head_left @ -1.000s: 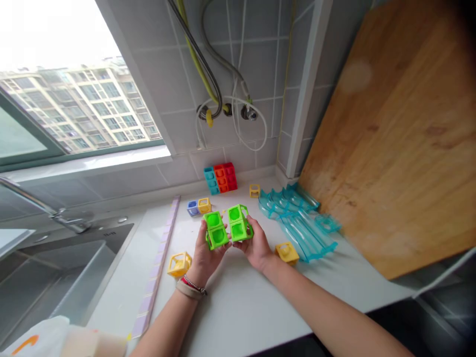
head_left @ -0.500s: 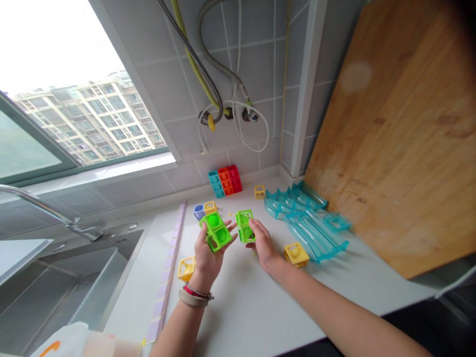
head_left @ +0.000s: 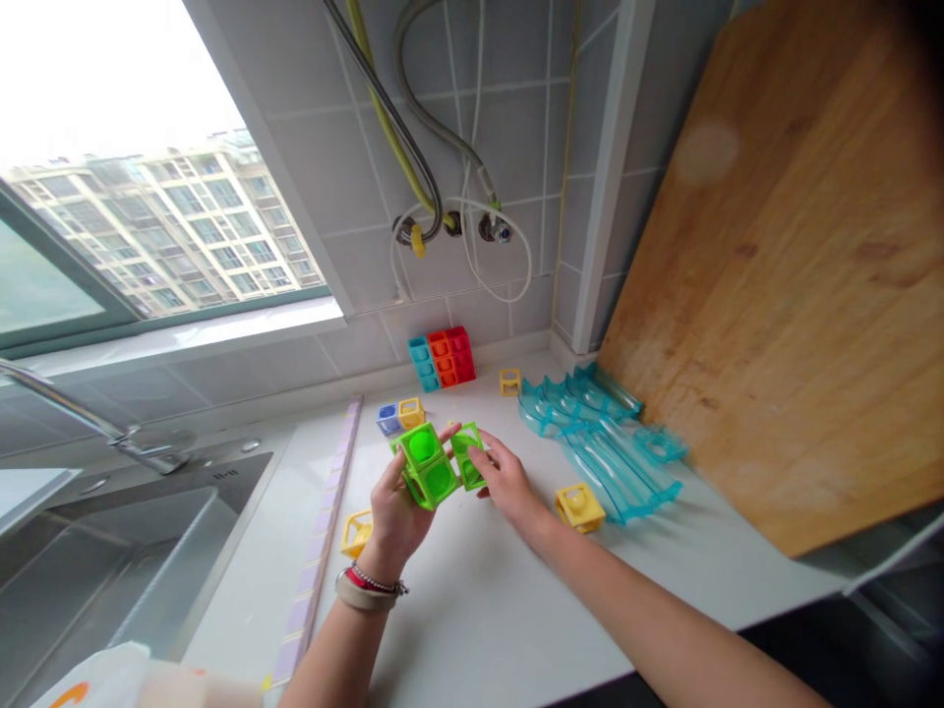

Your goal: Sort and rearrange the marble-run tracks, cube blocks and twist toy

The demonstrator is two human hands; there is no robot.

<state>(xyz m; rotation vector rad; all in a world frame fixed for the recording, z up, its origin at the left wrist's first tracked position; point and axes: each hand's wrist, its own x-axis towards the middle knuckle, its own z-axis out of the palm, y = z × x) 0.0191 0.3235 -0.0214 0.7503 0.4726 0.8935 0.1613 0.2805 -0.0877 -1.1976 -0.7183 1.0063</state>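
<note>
My left hand (head_left: 402,513) is closed around a block of joined green cubes (head_left: 428,466), whose open frames show rounded hollows inside. A second, slimmer green cube piece (head_left: 469,456) is pinched in my right hand (head_left: 505,478). The two green pieces are side by side above the counter; whether they touch I cannot tell. A yellow cube (head_left: 356,533) rests left of my left wrist. Beyond the hands sit a blue cube (head_left: 389,419) and a yellow cube joined or set against it (head_left: 411,412). Another yellow block (head_left: 580,507) lies right of my right wrist.
A blue, orange and red cube panel (head_left: 442,359) leans at the wall. A small yellow cube (head_left: 509,382) stands near clear teal track pieces (head_left: 619,462). A wooden board (head_left: 782,275) leans at right. A purple strip (head_left: 324,531) borders the sink (head_left: 243,521) side.
My right hand has moved left, bringing its green piece against or very near the block in my left hand. The camera view has shifted slightly.
</note>
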